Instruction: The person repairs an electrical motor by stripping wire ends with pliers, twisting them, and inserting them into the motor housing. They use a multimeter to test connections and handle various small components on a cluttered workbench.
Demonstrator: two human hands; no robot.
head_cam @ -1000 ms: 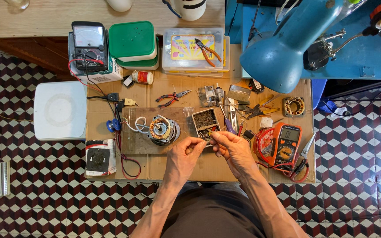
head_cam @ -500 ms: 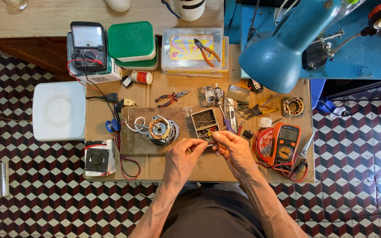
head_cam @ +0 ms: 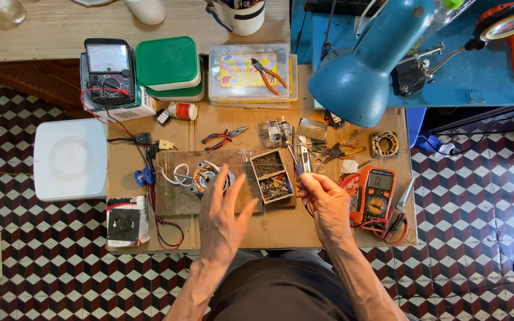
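Landmark: the small wooden box (head_cam: 272,176) of screws, mid-table.

Nearest the camera, left hand (head_cam: 222,215) hovers below and left of the box, palm flat, fingers (head_cam: 220,181) spread loose and reaching up. It holds nothing. Fingertips lie over the motor coil (head_cam: 205,176), which sits just left of the box on a wooden board (head_cam: 176,193); can't tell if they touch it.

Right hand (head_cam: 326,201) is just right of the box, fingers pinched shut on a thin screwdriver (head_cam: 295,166) with a purple grip. Its shaft runs up along the box's right edge, tilted slightly left. Tip is too small to make out.

Right of the box, past the right hand: orange multimeter (head_cam: 377,193) with red leads curled around it.

Left of the box, past the board: black square part (head_cam: 124,224) near the table's front edge, blue clips (head_cam: 144,176) above it.

Above the box: red pliers (head_cam: 223,138) up-left, a metal clutter of tools (head_cam: 304,139) straight up, a copper-wound ring (head_cam: 385,143) up-right.

Further above: clear parts case (head_cam: 251,72) with orange cutters (head_cam: 269,73) on it, green-lidded tubs (head_cam: 169,65) to its left, a black analog meter (head_cam: 109,70) left of those. Blue lamp (head_cam: 367,65) hangs far up-right of the box.
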